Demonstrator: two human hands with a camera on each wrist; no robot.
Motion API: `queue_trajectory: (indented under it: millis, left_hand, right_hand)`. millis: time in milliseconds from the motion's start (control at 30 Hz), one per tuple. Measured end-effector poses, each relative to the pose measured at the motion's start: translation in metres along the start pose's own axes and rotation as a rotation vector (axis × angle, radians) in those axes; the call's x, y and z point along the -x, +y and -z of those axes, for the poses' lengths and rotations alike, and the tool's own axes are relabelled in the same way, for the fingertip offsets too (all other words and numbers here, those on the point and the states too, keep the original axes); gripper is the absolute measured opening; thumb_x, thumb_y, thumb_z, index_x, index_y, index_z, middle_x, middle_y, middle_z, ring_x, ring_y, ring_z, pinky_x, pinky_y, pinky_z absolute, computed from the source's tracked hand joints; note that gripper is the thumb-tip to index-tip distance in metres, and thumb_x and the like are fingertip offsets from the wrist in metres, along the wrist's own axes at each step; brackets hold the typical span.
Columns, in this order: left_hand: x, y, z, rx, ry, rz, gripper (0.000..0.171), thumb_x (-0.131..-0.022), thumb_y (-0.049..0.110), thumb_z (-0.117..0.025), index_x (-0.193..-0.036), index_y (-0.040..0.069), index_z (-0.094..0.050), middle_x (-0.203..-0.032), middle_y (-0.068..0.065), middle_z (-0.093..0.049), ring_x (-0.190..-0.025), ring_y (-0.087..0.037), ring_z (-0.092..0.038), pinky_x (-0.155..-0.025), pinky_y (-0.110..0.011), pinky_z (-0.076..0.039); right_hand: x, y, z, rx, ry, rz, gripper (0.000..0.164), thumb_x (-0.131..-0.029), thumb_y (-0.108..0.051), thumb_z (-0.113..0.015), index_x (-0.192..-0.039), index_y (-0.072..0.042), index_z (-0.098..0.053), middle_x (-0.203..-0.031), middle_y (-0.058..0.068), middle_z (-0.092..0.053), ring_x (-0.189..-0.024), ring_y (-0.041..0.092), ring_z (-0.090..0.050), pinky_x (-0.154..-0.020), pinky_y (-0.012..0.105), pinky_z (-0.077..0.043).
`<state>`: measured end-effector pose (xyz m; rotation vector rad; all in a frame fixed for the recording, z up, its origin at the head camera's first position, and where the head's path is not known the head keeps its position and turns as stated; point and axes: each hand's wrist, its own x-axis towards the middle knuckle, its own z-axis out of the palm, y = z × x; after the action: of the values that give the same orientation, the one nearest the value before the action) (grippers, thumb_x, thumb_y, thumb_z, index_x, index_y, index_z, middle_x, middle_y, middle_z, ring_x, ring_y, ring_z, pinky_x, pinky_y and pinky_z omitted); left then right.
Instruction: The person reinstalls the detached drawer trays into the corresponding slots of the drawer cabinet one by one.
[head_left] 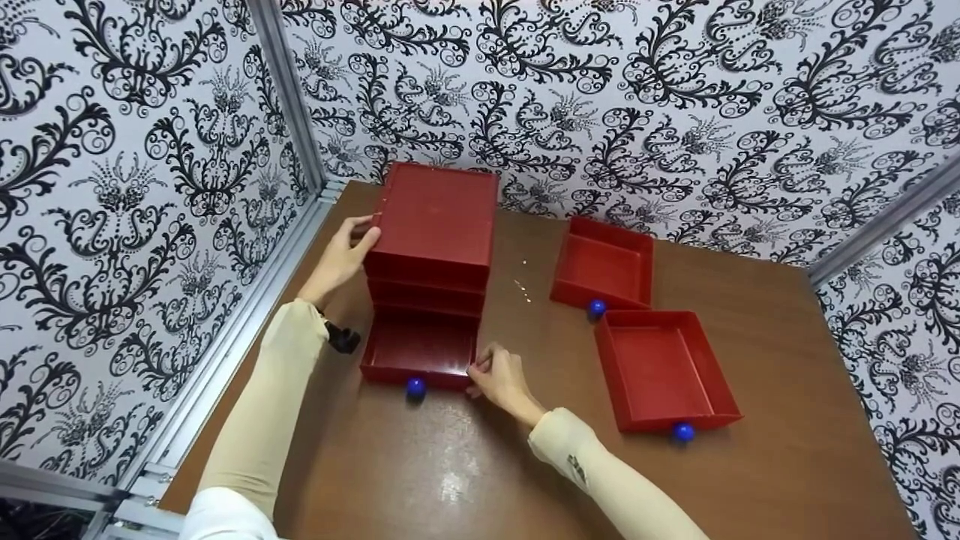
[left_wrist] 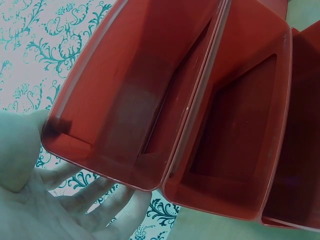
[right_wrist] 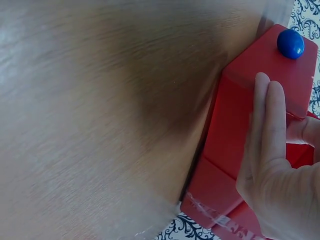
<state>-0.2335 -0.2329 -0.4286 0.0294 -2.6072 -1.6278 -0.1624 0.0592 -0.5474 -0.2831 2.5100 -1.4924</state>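
Observation:
A red drawer cabinet (head_left: pixel 435 214) stands at the back left of the table, with two bare upper compartments facing forward. From its lowest level a red drawer (head_left: pixel 424 345) sticks out, a blue knob (head_left: pixel 415 388) on its front. My left hand (head_left: pixel 347 251) rests against the cabinet's upper left side; in the left wrist view its fingers (left_wrist: pixel 95 200) lie along the outside wall. My right hand (head_left: pixel 504 375) pinches the drawer's front right corner. The right wrist view shows the thumb at the rim and two straight fingers (right_wrist: pixel 274 120) along the outside.
Two more red drawers, a farther one (head_left: pixel 607 262) and a nearer one (head_left: pixel 660 367), lie on the brown table (head_left: pixel 787 390) to the right, each with a blue knob. Patterned walls (head_left: pixel 675 112) and metal rails (head_left: pixel 225 322) enclose the table.

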Motion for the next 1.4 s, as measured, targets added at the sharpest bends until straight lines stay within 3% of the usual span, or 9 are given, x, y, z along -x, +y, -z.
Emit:
queue_trajectory:
  millis: [433,667,1000,1400]
  left_hand:
    - [-0.001,-0.001,-0.001,-0.002,0.007,-0.018,0.05,-0.107,0.024,-0.043,-0.148,-0.003,-0.035,-0.145,-0.032,-0.047,-0.132,-0.044,-0.05,-0.109,-0.051,-0.045]
    - [-0.002,-0.003,-0.002,-0.011,0.01,-0.012,0.051,-0.107,0.027,-0.043,-0.148,-0.001,-0.036,-0.143,-0.031,-0.049,-0.128,-0.042,-0.053,-0.099,-0.045,-0.052]
    - [-0.002,-0.002,0.0,-0.008,0.01,-0.019,0.05,-0.107,0.024,-0.043,-0.148,-0.003,-0.035,-0.145,-0.031,-0.047,-0.131,-0.043,-0.05,-0.111,-0.051,-0.043]
    - [0.0,-0.001,-0.001,0.012,0.011,-0.016,0.049,-0.107,0.024,-0.042,-0.147,-0.003,-0.035,-0.142,-0.033,-0.048,-0.131,-0.044,-0.049,-0.113,-0.051,-0.04]
  right_hand:
    - [-0.007,-0.003,0.0,-0.043,0.016,0.014,0.01,-0.086,0.0,-0.06,-0.089,0.007,-0.054,-0.08,0.024,-0.07,-0.061,0.038,-0.073,-0.053,0.044,-0.06]
    - [-0.011,-0.002,-0.001,-0.052,0.04,0.009,0.009,-0.086,0.0,-0.062,-0.088,0.006,-0.056,-0.081,0.025,-0.069,-0.061,0.036,-0.073,-0.054,0.044,-0.06]
    - [-0.018,-0.003,0.001,-0.048,0.07,-0.009,0.013,-0.089,-0.005,-0.065,-0.091,0.005,-0.057,-0.083,0.024,-0.069,-0.064,0.037,-0.074,-0.056,0.046,-0.06]
    - [-0.022,-0.002,0.001,0.039,0.119,0.014,0.012,-0.089,-0.009,-0.066,-0.087,0.001,-0.059,-0.08,0.018,-0.071,-0.062,0.033,-0.074,-0.049,0.029,-0.058]
